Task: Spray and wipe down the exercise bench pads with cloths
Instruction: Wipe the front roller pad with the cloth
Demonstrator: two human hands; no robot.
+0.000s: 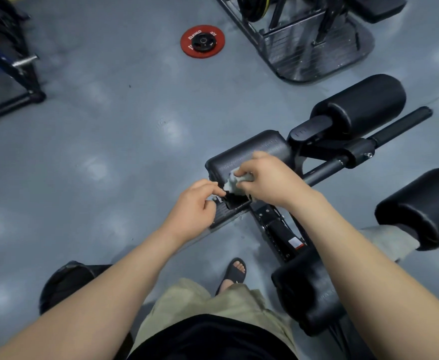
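Observation:
A black exercise bench stands in front of me with several pads. Its near flat pad [249, 152] lies at the centre of the view. My right hand [270, 178] grips a crumpled light grey cloth [235, 181] at the pad's near edge. My left hand [195, 206] is just left of the cloth, fingers curled, its index finger and thumb pinching a corner of the cloth by the metal foot plate [223, 213]. A round roller pad [364, 105] sits further right, another pad [421, 206] at the right edge, and one [306, 289] near my leg. No spray bottle is visible.
A red weight plate [202, 41] lies on the grey floor ahead. A black rack [304, 42] stands at the top right and another frame [10, 74] at the left. My sandalled foot [235, 271] is beside the bench frame. A black round object [65, 281] sits lower left.

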